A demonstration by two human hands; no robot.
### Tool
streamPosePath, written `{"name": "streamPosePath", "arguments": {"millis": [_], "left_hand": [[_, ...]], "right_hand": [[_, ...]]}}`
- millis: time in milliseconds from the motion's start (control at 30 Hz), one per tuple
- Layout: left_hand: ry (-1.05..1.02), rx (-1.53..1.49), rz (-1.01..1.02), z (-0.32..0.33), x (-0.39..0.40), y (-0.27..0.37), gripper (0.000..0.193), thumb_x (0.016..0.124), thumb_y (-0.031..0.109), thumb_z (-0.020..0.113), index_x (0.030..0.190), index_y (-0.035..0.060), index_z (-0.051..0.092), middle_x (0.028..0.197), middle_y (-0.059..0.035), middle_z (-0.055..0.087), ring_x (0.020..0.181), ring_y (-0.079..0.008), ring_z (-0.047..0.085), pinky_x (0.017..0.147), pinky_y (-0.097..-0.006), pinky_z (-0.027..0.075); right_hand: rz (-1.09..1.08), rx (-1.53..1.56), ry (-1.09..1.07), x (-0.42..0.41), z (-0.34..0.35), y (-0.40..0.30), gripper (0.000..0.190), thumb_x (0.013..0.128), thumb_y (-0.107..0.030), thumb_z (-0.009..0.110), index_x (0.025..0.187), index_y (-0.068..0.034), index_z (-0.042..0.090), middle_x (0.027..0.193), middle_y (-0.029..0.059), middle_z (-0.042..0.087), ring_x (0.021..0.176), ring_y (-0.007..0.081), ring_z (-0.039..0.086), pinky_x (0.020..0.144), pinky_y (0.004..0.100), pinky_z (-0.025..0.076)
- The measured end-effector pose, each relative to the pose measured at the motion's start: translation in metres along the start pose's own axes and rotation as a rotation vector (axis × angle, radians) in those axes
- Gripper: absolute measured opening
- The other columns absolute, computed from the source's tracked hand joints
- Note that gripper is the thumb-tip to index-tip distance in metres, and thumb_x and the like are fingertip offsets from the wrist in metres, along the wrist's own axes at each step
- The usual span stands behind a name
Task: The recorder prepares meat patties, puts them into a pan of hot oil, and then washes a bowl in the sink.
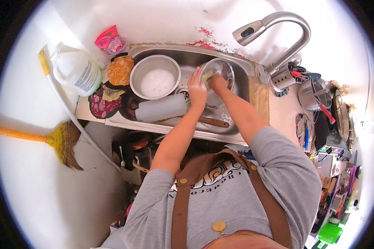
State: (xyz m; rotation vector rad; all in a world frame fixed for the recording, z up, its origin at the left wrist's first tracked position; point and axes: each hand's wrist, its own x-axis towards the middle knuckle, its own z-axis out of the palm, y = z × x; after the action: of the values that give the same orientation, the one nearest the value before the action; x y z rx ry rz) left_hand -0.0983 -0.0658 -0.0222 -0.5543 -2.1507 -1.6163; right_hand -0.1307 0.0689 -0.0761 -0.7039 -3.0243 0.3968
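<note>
Over the right half of the steel sink (191, 59), my left hand (197, 88) grips the left rim of a shiny round bowl (228, 68). Inside that bowl, my right hand (218, 84) presses what looks like a yellow sponge (208, 75) against the wall; fingers partly hide it. A round metal pan (157, 76) with whitish suds at its bottom sits left of the bowl. In front of the pan lies a translucent grey plastic container (162, 107) on its side. A wooden handle (213, 121) rests near the sink's front edge.
A steel faucet (286, 18) arches over the back right. Left stand a large plastic jug (76, 73), cloth mitts (121, 71) and a pink packet (109, 40). A utensil holder (282, 77) and a pot (308, 95) crowd the right counter. A broom (64, 140) hangs left.
</note>
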Motion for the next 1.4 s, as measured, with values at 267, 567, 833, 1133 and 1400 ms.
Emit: {"name": "streamPosePath", "arguments": {"millis": [267,567,833,1133,1400], "left_hand": [[0.026,-0.120,-0.020,0.014,0.011,-0.004,0.038,0.079,0.002,0.049,0.118,0.0049,0.050,0.121,-0.0118,0.050,0.111,-0.0299,0.047,0.096,-0.0374,0.033],[0.076,-0.254,-0.233,0.007,0.018,-0.006,0.040,0.079,0.000,0.048,0.118,0.0053,0.051,0.121,-0.0122,0.050,0.110,-0.0290,0.047,0.096,-0.0360,0.034],[-0.184,-0.530,-0.666,0.006,0.024,0.011,0.048,0.069,0.001,0.046,0.116,0.0066,0.053,0.099,-0.0146,0.059,0.081,-0.0207,0.056,0.071,-0.0324,0.044],[-0.378,-0.896,-0.660,-0.002,0.022,-0.030,0.051,0.066,0.002,0.045,0.117,0.0037,0.051,0.095,-0.0093,0.057,0.076,-0.0173,0.052,0.067,-0.0296,0.044],[-0.242,-0.793,-0.751,-0.006,0.012,-0.019,0.052,0.068,-0.002,0.044,0.119,0.0045,0.048,0.095,-0.0098,0.056,0.080,-0.0199,0.054,0.071,-0.0317,0.046]], "right_hand": [[-0.184,0.509,-0.384,-0.052,-0.017,-0.029,0.034,0.086,-0.026,0.042,0.105,0.000,0.055,0.102,0.0153,0.060,0.094,0.0276,0.058,0.081,0.0388,0.045],[-0.317,0.575,-0.368,-0.081,-0.035,-0.002,0.040,0.088,-0.034,0.039,0.119,-0.009,0.046,0.118,0.0160,0.050,0.108,0.0305,0.048,0.094,0.0380,0.036],[-1.165,-0.382,0.084,0.010,-0.126,0.063,0.034,0.082,-0.012,0.043,0.114,-0.005,0.050,0.120,0.0135,0.049,0.114,0.0289,0.044,0.097,0.0382,0.034],[-1.486,-0.279,0.114,0.001,-0.126,0.044,0.036,0.081,-0.006,0.042,0.116,-0.009,0.051,0.124,0.0089,0.047,0.118,0.0271,0.040,0.099,0.0356,0.033],[-0.443,-0.221,-0.457,-0.092,-0.059,0.008,0.028,0.074,-0.013,0.054,0.099,-0.001,0.056,0.110,0.0242,0.053,0.098,0.0341,0.055,0.081,0.0434,0.044]]}}
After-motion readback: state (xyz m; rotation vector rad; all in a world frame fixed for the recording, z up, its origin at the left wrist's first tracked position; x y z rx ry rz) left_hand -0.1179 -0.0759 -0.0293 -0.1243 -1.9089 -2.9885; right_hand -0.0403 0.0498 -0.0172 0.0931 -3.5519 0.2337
